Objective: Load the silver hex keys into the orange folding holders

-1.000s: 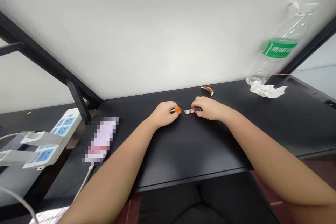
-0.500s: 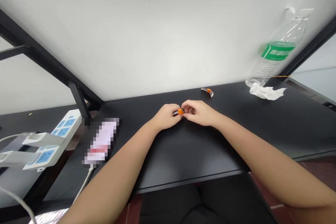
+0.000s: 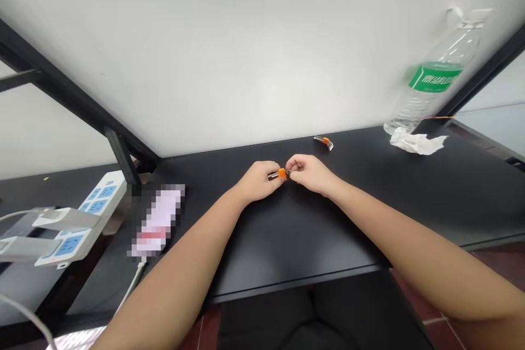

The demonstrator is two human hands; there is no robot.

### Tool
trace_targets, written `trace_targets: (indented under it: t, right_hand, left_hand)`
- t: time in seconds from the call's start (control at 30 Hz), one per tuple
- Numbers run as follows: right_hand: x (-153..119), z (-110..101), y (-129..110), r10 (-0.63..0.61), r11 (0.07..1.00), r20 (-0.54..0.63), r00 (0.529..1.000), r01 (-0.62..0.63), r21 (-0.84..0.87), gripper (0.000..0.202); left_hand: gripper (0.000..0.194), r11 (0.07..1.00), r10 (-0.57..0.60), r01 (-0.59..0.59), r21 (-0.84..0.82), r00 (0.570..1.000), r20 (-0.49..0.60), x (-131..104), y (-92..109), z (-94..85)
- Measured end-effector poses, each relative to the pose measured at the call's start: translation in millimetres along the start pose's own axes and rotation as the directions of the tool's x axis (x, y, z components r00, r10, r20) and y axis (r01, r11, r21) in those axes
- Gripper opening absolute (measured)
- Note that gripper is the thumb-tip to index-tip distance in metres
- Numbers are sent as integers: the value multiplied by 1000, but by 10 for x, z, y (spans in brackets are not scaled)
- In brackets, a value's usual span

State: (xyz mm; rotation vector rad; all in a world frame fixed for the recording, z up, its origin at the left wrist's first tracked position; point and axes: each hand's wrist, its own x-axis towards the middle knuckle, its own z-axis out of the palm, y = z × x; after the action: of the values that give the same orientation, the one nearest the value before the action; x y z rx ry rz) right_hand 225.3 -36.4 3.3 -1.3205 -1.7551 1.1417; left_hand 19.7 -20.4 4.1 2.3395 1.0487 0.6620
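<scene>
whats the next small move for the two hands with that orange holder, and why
Probably a short push: the right hand slides the metal piece it pinches further into the orange holder, while the left hand steadies it. Both hands meet at the holder just above the black table, and only a little metal shows between the fingers; how deep it sits is hidden.

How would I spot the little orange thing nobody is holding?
Look at the black desk, along its far edge by the white wall. Left of the crumpled tissue lies a small metal piece with an orange band, alone; its twin sits between the hands.
</scene>
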Motion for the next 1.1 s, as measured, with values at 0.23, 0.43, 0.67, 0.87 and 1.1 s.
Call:
trace_targets:
  t: [0.23, 0.43, 0.67, 0.87, 1.1]
  right_hand:
    - [-58, -248, -72, 47, 895, -85, 995, -80, -440, 6]
    - [-127, -305, -57, 99, 722, 93, 991, -7, -692, 9]
    - [-77, -255, 25, -96, 653, 204, 974, 217, -725, 24]
    - [-31, -174, 94, -70, 705, 150, 986, 155, -692, 27]
    - [-97, -125, -38, -294, 854, 105, 950, 310, -418, 16]
  left_hand:
    - [19, 1000, -19, 18, -18, 1000, -18, -17, -62, -99]
    - [17, 1000, -28, 27, -9, 998, -54, -20, -98, -110]
    - [15, 1000, -2, 2, 1, 999, -36, -23, -89, -88]
    - [14, 1000, 7, -7, -18, 1000, -29, -28, -67, -87]
    - [17, 999, 25, -26, -32, 999, -39, -37, -21, -45]
